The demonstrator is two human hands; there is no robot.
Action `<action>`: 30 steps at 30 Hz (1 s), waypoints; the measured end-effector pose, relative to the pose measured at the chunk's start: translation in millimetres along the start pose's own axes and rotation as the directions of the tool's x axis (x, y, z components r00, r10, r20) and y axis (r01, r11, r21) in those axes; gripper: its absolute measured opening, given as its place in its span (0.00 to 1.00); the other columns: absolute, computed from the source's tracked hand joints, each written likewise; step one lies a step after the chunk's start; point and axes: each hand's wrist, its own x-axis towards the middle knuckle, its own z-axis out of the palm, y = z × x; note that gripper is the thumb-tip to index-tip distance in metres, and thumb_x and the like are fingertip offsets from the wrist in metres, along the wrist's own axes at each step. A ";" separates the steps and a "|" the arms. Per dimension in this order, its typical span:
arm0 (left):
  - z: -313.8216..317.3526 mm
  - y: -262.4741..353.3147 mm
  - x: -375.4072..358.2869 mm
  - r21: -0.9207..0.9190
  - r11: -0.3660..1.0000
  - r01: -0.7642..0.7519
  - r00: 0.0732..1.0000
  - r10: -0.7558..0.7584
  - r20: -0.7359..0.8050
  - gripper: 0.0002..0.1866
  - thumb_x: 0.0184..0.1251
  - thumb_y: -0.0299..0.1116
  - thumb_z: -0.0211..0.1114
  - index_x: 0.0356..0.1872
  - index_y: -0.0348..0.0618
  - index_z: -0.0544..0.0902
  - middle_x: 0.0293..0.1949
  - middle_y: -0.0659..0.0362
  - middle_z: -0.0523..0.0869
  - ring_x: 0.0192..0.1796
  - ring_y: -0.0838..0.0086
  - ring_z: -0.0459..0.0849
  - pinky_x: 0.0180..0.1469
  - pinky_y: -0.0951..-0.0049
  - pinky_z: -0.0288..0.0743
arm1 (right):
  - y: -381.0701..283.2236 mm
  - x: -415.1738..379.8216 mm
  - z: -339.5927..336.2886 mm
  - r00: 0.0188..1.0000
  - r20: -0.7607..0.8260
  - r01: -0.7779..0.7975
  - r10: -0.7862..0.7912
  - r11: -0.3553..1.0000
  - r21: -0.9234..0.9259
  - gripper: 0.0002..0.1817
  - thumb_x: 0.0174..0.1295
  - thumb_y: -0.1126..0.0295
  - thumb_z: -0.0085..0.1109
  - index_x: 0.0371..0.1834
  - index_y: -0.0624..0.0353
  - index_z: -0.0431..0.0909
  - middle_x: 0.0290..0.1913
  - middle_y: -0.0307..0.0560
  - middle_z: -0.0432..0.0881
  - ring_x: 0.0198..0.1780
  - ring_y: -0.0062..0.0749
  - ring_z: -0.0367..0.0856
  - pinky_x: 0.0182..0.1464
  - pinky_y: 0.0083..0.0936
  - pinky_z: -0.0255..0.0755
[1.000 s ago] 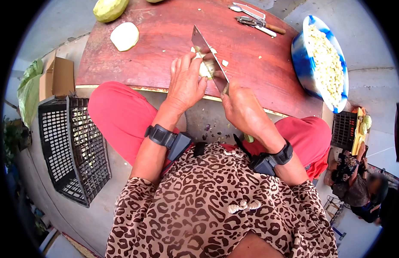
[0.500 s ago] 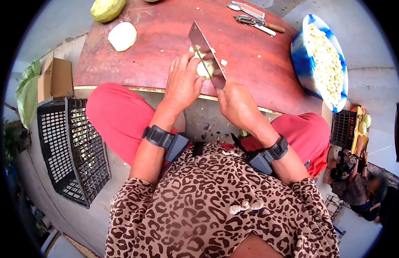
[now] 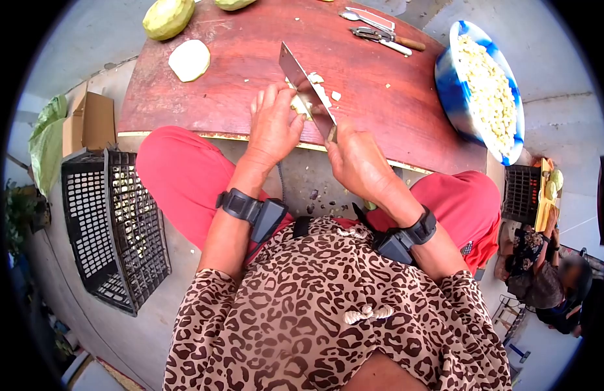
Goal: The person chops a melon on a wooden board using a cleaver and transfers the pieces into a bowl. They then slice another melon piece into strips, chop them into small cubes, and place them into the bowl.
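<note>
My right hand (image 3: 359, 156) is closed round the handle of a broad cleaver (image 3: 305, 86), whose blade stands on edge over the red table (image 3: 250, 39). Left of the blade, my left hand (image 3: 274, 124) has its fingers bent over a pale green-white vegetable piece (image 3: 300, 105), pressing it near the table's front edge. Small cut pieces (image 3: 316, 78) lie along the blade's far side, and one cube (image 3: 336, 96) rests to its right. A pale flat slice (image 3: 190, 60) lies on the table further left.
Peeled green vegetables (image 3: 168, 18) sit at the back left. Peelers and knives (image 3: 383, 38) lie at the back right, beside a blue-white basin (image 3: 455, 98) of diced pieces. Black crates (image 3: 136, 228) and a cardboard box (image 3: 97, 120) stand left. Another person (image 3: 543, 280) is at far right.
The cleaver blade has shifted slightly left and tilts more. More cut pieces show beside it. The fingers of my left hand have moved slightly left, and the view has shifted a little.
</note>
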 end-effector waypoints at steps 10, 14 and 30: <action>2.9 2.2 0.2 0.022 0.999 -0.024 1.000 0.024 -0.015 0.24 0.51 0.28 0.71 0.52 0.39 0.77 0.53 0.52 0.77 0.56 0.53 0.74 0.60 0.56 0.65 | -9.3 6.4 -4.0 0.996 0.086 -0.015 0.022 0.997 -0.079 0.09 0.63 0.75 0.51 0.38 0.73 0.69 0.27 0.72 0.81 0.34 0.69 0.82 0.37 0.55 0.76; 1.6 3.4 0.0 0.038 0.999 0.009 1.000 -0.010 0.019 0.24 0.50 0.28 0.71 0.52 0.39 0.77 0.53 0.51 0.77 0.55 0.53 0.74 0.60 0.56 0.65 | -3.4 8.1 2.9 0.996 0.032 0.087 -0.085 0.991 -0.101 0.08 0.62 0.75 0.51 0.37 0.73 0.69 0.27 0.73 0.80 0.34 0.69 0.82 0.37 0.55 0.76; 13.1 -11.1 2.7 0.068 0.997 -0.031 1.000 0.031 -0.001 0.23 0.51 0.27 0.70 0.52 0.39 0.77 0.52 0.51 0.78 0.56 0.52 0.74 0.60 0.55 0.66 | 5.4 27.5 12.9 0.999 -0.003 0.034 -0.034 0.999 -0.031 0.11 0.62 0.75 0.53 0.41 0.76 0.70 0.28 0.75 0.79 0.36 0.70 0.81 0.37 0.54 0.74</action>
